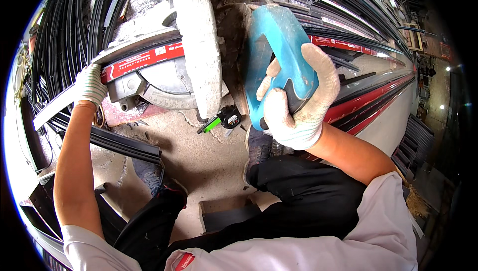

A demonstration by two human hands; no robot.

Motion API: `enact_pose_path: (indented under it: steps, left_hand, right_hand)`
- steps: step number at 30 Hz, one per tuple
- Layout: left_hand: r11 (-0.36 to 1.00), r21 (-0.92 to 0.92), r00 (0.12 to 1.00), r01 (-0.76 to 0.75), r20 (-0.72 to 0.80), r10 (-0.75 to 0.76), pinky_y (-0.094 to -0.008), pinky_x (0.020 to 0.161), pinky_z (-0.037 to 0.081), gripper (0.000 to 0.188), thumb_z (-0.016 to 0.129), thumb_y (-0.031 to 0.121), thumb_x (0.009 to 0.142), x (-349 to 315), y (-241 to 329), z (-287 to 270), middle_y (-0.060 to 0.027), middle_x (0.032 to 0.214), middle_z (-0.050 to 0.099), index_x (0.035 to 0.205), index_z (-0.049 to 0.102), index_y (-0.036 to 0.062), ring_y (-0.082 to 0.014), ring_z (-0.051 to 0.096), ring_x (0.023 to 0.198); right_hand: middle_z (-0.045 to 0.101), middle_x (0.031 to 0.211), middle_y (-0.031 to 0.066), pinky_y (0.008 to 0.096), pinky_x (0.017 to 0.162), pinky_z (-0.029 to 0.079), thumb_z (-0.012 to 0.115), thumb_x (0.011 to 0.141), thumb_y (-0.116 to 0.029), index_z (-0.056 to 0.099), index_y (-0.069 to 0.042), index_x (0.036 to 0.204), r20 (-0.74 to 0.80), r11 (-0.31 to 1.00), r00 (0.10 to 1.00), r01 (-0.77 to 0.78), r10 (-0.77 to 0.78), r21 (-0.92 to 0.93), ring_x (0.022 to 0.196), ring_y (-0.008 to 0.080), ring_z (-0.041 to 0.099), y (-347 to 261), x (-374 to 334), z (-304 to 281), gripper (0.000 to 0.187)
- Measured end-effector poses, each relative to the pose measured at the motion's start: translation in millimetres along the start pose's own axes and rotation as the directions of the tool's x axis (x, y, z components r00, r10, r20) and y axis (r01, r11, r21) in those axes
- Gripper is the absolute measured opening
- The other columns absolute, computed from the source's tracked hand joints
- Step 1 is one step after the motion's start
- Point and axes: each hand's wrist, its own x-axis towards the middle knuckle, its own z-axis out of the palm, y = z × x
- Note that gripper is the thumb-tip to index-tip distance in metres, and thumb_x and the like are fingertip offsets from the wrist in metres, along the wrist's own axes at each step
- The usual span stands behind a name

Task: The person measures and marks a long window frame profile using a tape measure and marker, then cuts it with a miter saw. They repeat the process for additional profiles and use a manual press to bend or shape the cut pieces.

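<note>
Floor (211, 161), left hand (90, 86) gripping strip (144, 63), right hand (301, 121) clasping handle (291, 52)

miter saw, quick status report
Left hand on red-faced strip. Right hand gripping teal saw handle. Strip across saw base. Tape measure nearby.

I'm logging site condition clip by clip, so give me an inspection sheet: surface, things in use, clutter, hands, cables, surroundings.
Surface: bare floor, dusty, with scattered bits.
Things in use: dusty saw with a teal handle; strip with a red label lying across its base.
Clutter: tape measure, black and green, near the saw; dark strips massed at left; more lengths at right, some red.
Hands: both gloved; left hand on the strip, right hand around the saw's handle.
Cables: thin yellowish lines at the far left, perhaps cord; too small to tell.
Surroundings: wearer's shoes close to the saw; dim area with small lights at far right.
</note>
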Motion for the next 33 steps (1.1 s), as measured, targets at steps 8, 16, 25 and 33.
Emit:
enact_pose_path:
  steps: [8,16,25,33]
  left_hand:
    - [1.000,-0.019,1.000,-0.013,-0.024,0.013,-0.0472,0.092,0.055,0.043,0.066,0.001,0.077,-0.8,-4.0,4.3,-0.0192,0.108,0.074,0.118,0.069,0.0109,-0.0402,0.069,0.103]
    - [1.000,0.020,1.000,0.013,0.023,-0.013,-0.0457,0.094,0.055,0.039,0.067,0.001,0.076,0.0,0.9,0.7,-0.0181,0.108,0.073,0.114,0.070,0.0085,-0.0392,0.068,0.106]
    - [0.996,0.082,0.994,0.044,0.095,-0.052,-0.0468,0.098,0.055,0.030,0.066,0.005,0.081,3.9,8.3,-8.6,-0.0204,0.112,0.072,0.110,0.071,0.0063,-0.0391,0.068,0.110]
    - [0.995,0.099,0.984,0.033,0.172,-0.050,-0.0460,0.098,0.055,0.036,0.067,0.005,0.081,-9.0,2.9,-26.7,-0.0176,0.115,0.072,0.117,0.067,0.0081,-0.0381,0.068,0.112]
  right_hand:
    - [0.046,0.136,0.0186,0.0319,0.079,0.060,0.066,0.082,0.005,0.030,0.003,0.151,-0.008,0.999,1.000,0.028,-0.028,0.023,0.101,0.0219,0.065,7.4,-13.9,5.3,0.078]
    - [0.061,0.115,0.0186,0.0318,0.074,0.060,0.067,0.083,0.005,0.031,0.002,0.151,0.031,1.000,0.999,0.013,-0.013,0.001,0.086,0.0184,0.067,3.8,-21.4,5.9,0.077]
    - [0.065,0.115,0.0152,0.0308,0.066,0.058,0.058,0.099,-0.008,0.030,-0.005,0.154,-0.031,0.995,0.995,-0.100,0.099,-0.021,0.074,0.0169,0.065,-34.9,45.9,3.9,0.063]
    - [0.067,0.107,0.0129,0.0282,0.062,0.059,0.059,0.102,-0.028,0.048,-0.001,0.146,0.034,0.978,0.978,-0.203,0.204,-0.040,0.073,0.0151,0.068,-83.3,164.4,-26.3,0.052]
